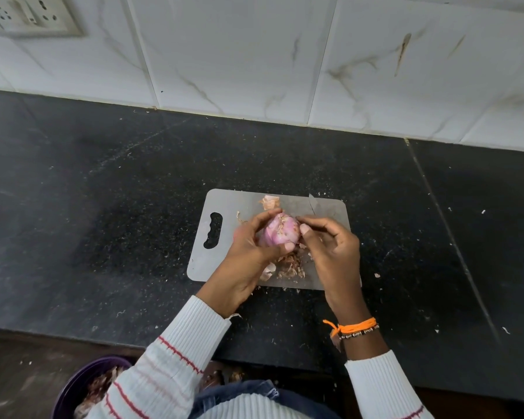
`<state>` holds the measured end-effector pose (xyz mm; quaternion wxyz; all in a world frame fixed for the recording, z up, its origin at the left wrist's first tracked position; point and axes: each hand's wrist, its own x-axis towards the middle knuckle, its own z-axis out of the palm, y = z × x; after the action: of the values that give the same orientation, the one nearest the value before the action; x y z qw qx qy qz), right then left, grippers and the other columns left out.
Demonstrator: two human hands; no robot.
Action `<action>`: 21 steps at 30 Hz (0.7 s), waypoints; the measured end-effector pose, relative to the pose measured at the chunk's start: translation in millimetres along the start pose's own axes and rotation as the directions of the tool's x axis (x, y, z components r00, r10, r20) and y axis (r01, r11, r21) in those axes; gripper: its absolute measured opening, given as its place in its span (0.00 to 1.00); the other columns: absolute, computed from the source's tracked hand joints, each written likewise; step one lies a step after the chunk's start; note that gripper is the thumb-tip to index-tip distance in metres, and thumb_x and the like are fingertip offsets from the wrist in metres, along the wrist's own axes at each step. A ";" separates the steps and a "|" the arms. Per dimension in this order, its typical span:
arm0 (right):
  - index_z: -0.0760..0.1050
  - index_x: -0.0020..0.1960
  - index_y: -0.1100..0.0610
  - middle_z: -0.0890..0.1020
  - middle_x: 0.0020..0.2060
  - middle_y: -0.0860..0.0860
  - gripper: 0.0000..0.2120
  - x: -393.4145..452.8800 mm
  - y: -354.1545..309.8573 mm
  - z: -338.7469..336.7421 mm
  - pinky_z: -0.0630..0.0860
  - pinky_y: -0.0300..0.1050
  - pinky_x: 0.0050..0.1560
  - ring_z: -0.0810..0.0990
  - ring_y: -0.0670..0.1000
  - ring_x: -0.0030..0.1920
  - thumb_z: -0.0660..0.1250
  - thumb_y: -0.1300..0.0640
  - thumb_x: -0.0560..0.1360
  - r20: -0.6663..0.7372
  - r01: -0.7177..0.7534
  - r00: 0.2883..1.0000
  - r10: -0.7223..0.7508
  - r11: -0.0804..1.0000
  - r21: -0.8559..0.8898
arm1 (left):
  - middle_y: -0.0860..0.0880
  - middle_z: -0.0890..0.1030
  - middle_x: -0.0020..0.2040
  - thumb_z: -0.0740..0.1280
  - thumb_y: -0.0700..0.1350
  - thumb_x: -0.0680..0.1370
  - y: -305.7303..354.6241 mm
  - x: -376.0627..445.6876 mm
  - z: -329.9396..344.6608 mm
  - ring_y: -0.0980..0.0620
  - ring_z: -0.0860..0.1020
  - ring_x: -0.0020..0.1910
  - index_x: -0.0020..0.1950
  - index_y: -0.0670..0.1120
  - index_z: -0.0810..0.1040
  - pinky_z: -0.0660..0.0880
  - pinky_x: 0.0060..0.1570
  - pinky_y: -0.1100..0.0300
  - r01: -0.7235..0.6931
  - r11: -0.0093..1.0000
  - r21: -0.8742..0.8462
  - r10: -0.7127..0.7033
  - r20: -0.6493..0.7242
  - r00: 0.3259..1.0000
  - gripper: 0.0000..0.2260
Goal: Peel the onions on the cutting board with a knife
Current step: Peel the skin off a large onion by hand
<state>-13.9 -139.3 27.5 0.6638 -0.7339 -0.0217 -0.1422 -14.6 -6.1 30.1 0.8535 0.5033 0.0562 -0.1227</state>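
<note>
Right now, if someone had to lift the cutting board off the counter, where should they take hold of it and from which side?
Probably at the handle slot on the cutting board, coming from its left end. That cutout lies clear of the hands, while the onion and the peels sit over the middle and right.

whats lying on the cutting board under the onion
Beneath the onion, a pile of dry onion skins lies on the cutting board. Both hands cover the board's near middle, so anything else there is hidden.
</note>
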 end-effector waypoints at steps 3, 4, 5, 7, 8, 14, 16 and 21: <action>0.80 0.46 0.55 0.84 0.45 0.50 0.08 -0.8 -2.7 1.9 0.78 0.38 0.47 0.83 0.47 0.49 0.69 0.67 0.72 0.037 -0.055 0.998 0.052 0.995 0.079 | 0.46 0.76 0.58 0.72 0.28 0.64 -0.5 -0.7 0.2 0.53 0.79 0.53 0.62 0.43 0.72 0.79 0.50 0.59 -0.092 0.987 0.128 0.097 -0.034 0.995 0.29; 0.80 0.46 0.57 0.84 0.45 0.52 0.08 -1.3 -3.3 4.0 0.78 0.38 0.46 0.83 0.48 0.49 0.70 0.67 0.71 0.039 -0.087 0.996 0.083 0.989 0.115 | 0.47 0.77 0.57 0.72 0.26 0.65 -0.8 -0.9 1.0 0.54 0.79 0.52 0.62 0.43 0.71 0.79 0.49 0.60 -0.118 0.980 0.160 0.126 -0.041 0.991 0.28; 0.80 0.46 0.57 0.84 0.45 0.52 0.08 -2.1 -4.3 6.5 0.78 0.38 0.45 0.83 0.49 0.49 0.71 0.67 0.70 0.032 -0.124 0.992 0.120 0.980 0.155 | 0.47 0.77 0.56 0.71 0.25 0.66 -1.4 -0.7 1.7 0.55 0.79 0.51 0.61 0.43 0.71 0.79 0.48 0.61 -0.139 0.972 0.189 0.151 -0.049 0.987 0.28; 0.78 0.45 0.58 0.84 0.43 0.53 0.08 -3.4 -5.1 11.5 0.79 0.40 0.44 0.84 0.50 0.47 0.73 0.67 0.69 0.004 -0.185 0.982 0.189 0.954 0.234 | 0.47 0.77 0.56 0.72 0.25 0.66 -2.5 -0.7 3.1 0.56 0.80 0.50 0.61 0.43 0.71 0.79 0.48 0.61 -0.165 0.961 0.224 0.182 -0.056 0.982 0.28; 0.78 0.44 0.59 0.85 0.42 0.52 0.07 -3.8 -5.6 13.0 0.79 0.40 0.43 0.84 0.49 0.46 0.72 0.67 0.69 -0.009 -0.202 0.977 0.212 0.941 0.272 | 0.46 0.77 0.55 0.72 0.25 0.66 -3.1 -0.7 3.7 0.56 0.80 0.50 0.61 0.43 0.71 0.79 0.47 0.62 -0.169 0.960 0.224 0.185 -0.054 0.981 0.28; 0.80 0.43 0.59 0.86 0.39 0.49 0.07 -3.1 -9.2 14.6 0.80 0.40 0.43 0.84 0.47 0.44 0.67 0.69 0.72 0.035 -0.255 0.964 0.265 0.872 0.418 | 0.47 0.78 0.53 0.69 0.24 0.67 -2.3 0.5 0.5 0.56 0.80 0.49 0.64 0.41 0.69 0.78 0.48 0.63 -0.175 0.971 0.162 0.179 -0.015 0.984 0.28; 0.80 0.43 0.59 0.86 0.41 0.50 0.07 -3.3 -7.9 14.8 0.80 0.41 0.45 0.84 0.48 0.46 0.66 0.68 0.73 0.045 -0.264 0.961 0.273 0.860 0.437 | 0.48 0.78 0.53 0.69 0.24 0.67 -2.0 0.4 0.1 0.57 0.80 0.49 0.63 0.41 0.69 0.78 0.47 0.64 -0.170 0.974 0.152 0.174 -0.013 0.985 0.28; 0.80 0.46 0.61 0.86 0.41 0.52 0.07 -2.9 -5.9 14.6 0.80 0.40 0.42 0.84 0.49 0.46 0.64 0.67 0.75 0.066 -0.287 0.955 0.290 0.839 0.463 | 0.48 0.77 0.53 0.69 0.24 0.67 -4.0 2.1 -1.5 0.59 0.80 0.48 0.63 0.41 0.69 0.78 0.46 0.65 -0.166 0.970 0.178 0.172 -0.017 0.985 0.28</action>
<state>-15.3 -123.9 31.4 0.8347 -0.5466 0.0578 -0.0338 -13.7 -7.0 25.6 0.8121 0.5815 0.0161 -0.0459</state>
